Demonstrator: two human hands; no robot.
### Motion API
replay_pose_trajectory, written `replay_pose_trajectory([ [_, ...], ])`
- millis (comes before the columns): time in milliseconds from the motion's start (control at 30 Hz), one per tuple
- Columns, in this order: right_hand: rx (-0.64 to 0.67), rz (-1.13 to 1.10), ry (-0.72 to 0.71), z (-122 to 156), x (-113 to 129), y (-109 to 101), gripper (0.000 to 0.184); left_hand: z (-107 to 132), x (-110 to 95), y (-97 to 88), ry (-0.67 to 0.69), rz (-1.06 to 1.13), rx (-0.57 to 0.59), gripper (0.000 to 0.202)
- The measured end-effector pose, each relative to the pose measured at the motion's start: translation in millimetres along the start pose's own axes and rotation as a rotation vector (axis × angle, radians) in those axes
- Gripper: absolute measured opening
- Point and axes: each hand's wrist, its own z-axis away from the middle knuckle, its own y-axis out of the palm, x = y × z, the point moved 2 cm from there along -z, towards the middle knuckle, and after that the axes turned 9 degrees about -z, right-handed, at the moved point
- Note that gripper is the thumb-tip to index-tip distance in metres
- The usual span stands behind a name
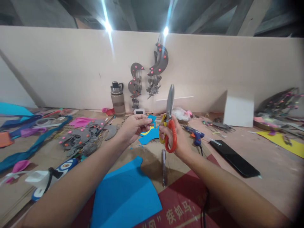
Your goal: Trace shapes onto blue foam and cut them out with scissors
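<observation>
My left hand is closed, with thumb and forefinger pinching a small blue foam-like piece. My right hand grips scissors with red and yellow handles; their blades point up and look nearly closed. Between and just beyond the hands lie blue cut pieces and a bit of yellow, partly hidden by fingers. Nearer to me a large blue sheet with a curved edge rests on the cardboard. A pen lies below my right hand.
A blue glue gun and black phone lie to the right. A water bottle stands at the back wall beside grey hanging moon ornaments. More grey pieces and ribbons cover the left. A white board leans back right.
</observation>
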Motion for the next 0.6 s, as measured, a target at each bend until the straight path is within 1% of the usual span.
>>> replay_pose_trajectory([
  [100, 0.076, 0.1, 0.043, -0.6, -1.8, -1.1, 0.049, -2.1, -9.9, -10.8, 0.016, -0.005, -0.032, 0.026],
  [267, 0.217, 0.21, 0.164, 2.1, -4.0, -0.7, 0.046, -2.9, -23.4, -26.2, 0.021, -0.03, -0.081, 0.025],
  [467, 0.302, 0.217, 0.239, 4.4, 0.0, -1.1, 0.051, -3.7, -27.6, -36.0, 0.023, -0.022, -0.075, 0.024],
  [600, 0.322, 0.172, 0.217, 4.2, -1.9, -1.8, 0.05, -4.2, -26.8, -36.8, -0.01, -0.015, -0.066, 0.023],
])
